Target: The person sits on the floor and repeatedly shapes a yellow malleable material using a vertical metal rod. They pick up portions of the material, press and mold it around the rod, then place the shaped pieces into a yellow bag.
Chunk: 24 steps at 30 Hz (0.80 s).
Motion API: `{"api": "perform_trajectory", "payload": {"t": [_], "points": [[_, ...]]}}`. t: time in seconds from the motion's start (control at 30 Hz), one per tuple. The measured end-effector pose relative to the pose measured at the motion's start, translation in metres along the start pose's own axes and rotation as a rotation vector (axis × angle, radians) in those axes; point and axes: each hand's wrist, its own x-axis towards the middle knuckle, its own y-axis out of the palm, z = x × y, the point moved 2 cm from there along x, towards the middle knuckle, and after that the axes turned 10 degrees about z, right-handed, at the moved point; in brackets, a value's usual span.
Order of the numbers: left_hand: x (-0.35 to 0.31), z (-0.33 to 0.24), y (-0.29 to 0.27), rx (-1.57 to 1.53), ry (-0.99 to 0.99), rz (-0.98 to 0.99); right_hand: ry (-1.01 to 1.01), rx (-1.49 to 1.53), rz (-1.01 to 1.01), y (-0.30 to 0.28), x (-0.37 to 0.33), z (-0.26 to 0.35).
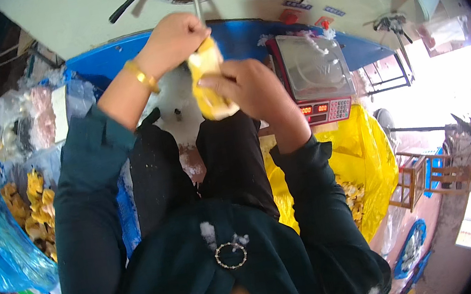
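Workroom with a pale bench across the top of the view. Nearest, both forearms reach forward over the lap. The right hand grips a yellow plush piece by its side, thumb across the front; the left hand is curled closed at its upper end, near a metal tube. At left, a blue bag contains yellow-brown plush pieces; at right, a yellow bag contains similar ones. Beyond stands a red scale.
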Motion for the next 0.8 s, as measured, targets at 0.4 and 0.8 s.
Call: {"api": "perform_trajectory", "payload": {"t": [0.4, 0.8], "points": [[0.006, -0.007, -0.002, 0.117, 0.048, -0.11, 0.246, 0.083, -0.255, 0.008, 0.025, -0.004], [-0.039, -0.035, 0.017, 0.184, 0.037, -0.109, 0.107, 0.426, -0.088, 0.009, 0.015, -0.064]]}}
